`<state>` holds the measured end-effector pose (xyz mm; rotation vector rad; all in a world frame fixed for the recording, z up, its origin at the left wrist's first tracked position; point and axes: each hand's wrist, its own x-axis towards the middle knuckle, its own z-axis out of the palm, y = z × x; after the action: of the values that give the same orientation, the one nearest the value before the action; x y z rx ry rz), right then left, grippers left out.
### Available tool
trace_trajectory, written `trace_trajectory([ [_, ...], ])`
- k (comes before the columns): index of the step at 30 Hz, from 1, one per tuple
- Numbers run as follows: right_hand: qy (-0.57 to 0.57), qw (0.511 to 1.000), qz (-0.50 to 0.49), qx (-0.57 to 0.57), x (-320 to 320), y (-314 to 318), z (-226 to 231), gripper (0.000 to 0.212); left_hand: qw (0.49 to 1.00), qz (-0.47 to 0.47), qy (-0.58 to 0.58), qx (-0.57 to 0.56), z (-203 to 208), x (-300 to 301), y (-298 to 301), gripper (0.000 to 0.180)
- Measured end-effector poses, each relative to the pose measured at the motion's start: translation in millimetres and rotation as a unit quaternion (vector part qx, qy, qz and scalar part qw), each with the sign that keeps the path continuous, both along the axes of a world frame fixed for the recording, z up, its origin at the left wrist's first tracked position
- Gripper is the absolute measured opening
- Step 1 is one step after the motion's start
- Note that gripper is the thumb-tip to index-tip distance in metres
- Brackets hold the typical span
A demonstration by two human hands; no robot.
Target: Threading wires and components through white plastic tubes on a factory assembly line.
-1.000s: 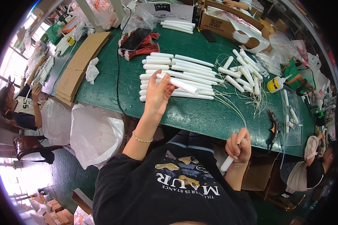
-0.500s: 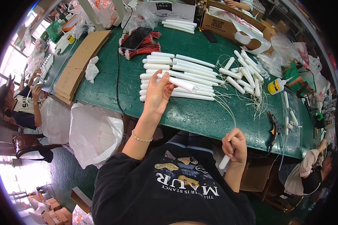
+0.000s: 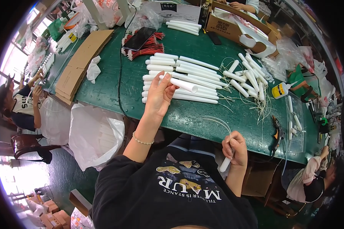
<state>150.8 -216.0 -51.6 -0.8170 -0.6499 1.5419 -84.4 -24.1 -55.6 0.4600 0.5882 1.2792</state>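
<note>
Over the table's near half, my left hand grips a white tapered tube between thumb and fingers, its wide open end facing right. Lower and to the right, my right hand is closed round a short white tube. Thin pale wires rise from that fist and curve left, their ends apart from the tapered tube. Beneath my left hand lie rows of long white tubes. A loose heap of short white tubes with tangled wires sits to their right.
Red wire bundles lie under a dark phone. At the right are a yellow-labelled bottle and orange-black pliers. A cardboard box stands at the back, folded cardboard at the left. Co-workers sit on both sides.
The wires from my right hand have come away from the tapered tube's open end and now curl loosely. My right hand has shifted slightly left; my left hand has barely moved.
</note>
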Motion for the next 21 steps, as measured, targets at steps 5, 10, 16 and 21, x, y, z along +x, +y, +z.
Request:
trace_trajectory([
  [5,0.024,0.998,0.002,0.052,0.0,5.4,16.7,0.016,1.0,0.008,0.003,-0.003,-0.6,1.5,-0.7,0.05],
  [10,0.082,0.987,-0.016,0.136,-8.5,17.2,45.0,0.016,1.0,0.004,0.0,-0.003,-1.7,4.6,-1.8,0.051],
  [16,0.096,0.981,-0.009,0.17,-14.4,22.1,56.7,0.015,1.0,-0.003,0.003,-0.006,-0.3,8.0,-4.3,0.052],
  [21,0.102,0.977,-0.002,0.186,-14.8,22.9,57.0,0.015,1.0,-0.002,0.0,-0.008,-0.2,8.1,-4.6,0.052],
])
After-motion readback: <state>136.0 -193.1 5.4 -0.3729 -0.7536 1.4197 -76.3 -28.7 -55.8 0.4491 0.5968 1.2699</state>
